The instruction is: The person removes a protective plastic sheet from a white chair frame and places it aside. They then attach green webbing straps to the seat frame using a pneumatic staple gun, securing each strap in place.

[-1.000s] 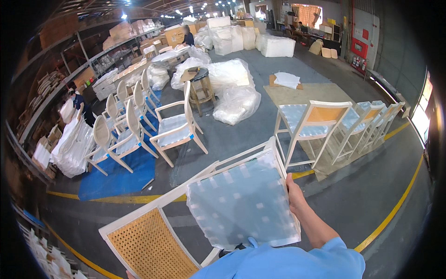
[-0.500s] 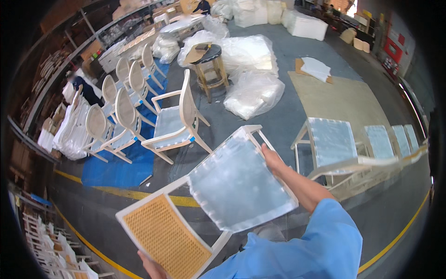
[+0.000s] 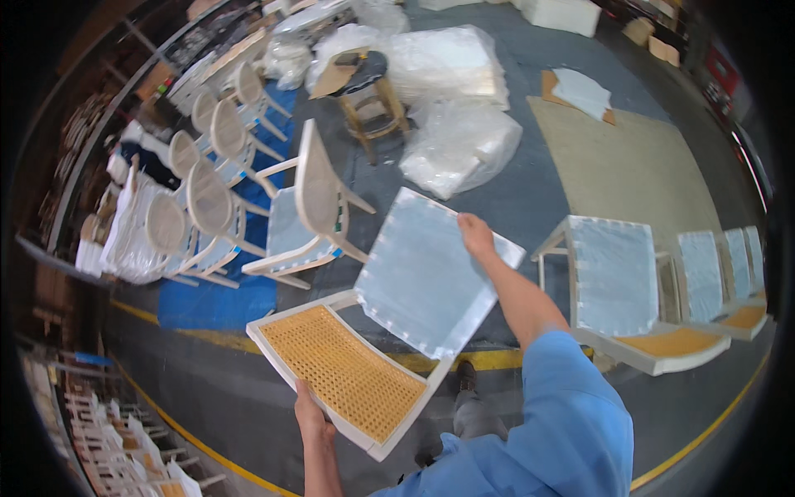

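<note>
Tilted in front of me is a white-framed chair (image 3: 431, 286), held between my two hands. Its seat has a pale blue-grey covering, and its backrest is a woven cane panel (image 3: 344, 369) nearest me. My left hand (image 3: 315, 417) grips the outer rail of the backrest from the near side, its fingers partly hidden beneath. At the far right of the seat, my right hand (image 3: 476, 237) is closed over the edge. Whether the chair's legs touch the floor is hidden.
To the left, armchairs with round backs (image 3: 209, 199) stand on a blue sheet (image 3: 219, 305). On my right is a line of similar covered chairs (image 3: 614, 273). Beyond are a round stool (image 3: 370, 95) and plastic-wrapped bundles (image 3: 460, 149). A person (image 3: 149, 161) is at far left.
The held chair has swung to the right and its seat now faces me more squarely. More of my left hand and forearm shows. My view has tilted down.
</note>
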A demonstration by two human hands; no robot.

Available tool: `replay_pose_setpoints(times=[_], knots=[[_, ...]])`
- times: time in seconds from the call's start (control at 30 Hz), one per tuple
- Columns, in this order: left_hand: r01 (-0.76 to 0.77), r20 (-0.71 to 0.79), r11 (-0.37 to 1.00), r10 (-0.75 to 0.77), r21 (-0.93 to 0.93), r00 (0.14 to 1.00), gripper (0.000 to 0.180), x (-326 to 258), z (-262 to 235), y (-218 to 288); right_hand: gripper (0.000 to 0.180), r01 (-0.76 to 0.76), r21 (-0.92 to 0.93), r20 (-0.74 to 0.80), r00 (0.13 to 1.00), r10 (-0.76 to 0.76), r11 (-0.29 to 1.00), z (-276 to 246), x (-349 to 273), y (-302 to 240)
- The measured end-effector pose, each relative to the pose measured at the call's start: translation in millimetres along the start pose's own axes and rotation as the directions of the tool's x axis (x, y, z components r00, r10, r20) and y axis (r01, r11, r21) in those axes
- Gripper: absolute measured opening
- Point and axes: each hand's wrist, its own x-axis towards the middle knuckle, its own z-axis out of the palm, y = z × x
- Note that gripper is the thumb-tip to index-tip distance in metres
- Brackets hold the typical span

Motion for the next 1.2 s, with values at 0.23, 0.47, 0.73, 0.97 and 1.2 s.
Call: replay_pose_setpoints(times=[0.23,0.47,0.73,0.97,1.2], knots=[[-0.021,0.204,0.999,0.014,0.035,0.979,0.060,25.7,105.7,22.6,0.104,-0.967,0.171,0.865,0.239,0.441,0.189,3.6,-248.6,33.6],[0.059,0.489,0.976,-0.157,0.211,0.858,0.061,25.4,250.9,45.3,0.067,-0.528,0.740,0.664,0.674,0.325,-0.416,-16.3,-209.3,15.1],[0.379,0.656,0.923,-0.326,0.065,0.681,0.056,-40.0,181.6,-23.8,0.050,-0.651,0.733,0.654,0.594,0.469,-0.198,-93.0,-257.7,38.7],[0.448,0.641,0.794,-0.601,0.411,0.477,0.062,-111.8,163.2,-28.5,0.050,-0.595,0.796,0.557,0.793,0.249,0.115,-160.9,-314.8,105.2],[0.377,0.651,0.831,-0.556,0.410,0.517,0.063,-114.5,146.4,-39.3,0.063,-0.717,0.695,0.686,0.642,0.342,-0.047,-158.5,-295.4,51.5]])
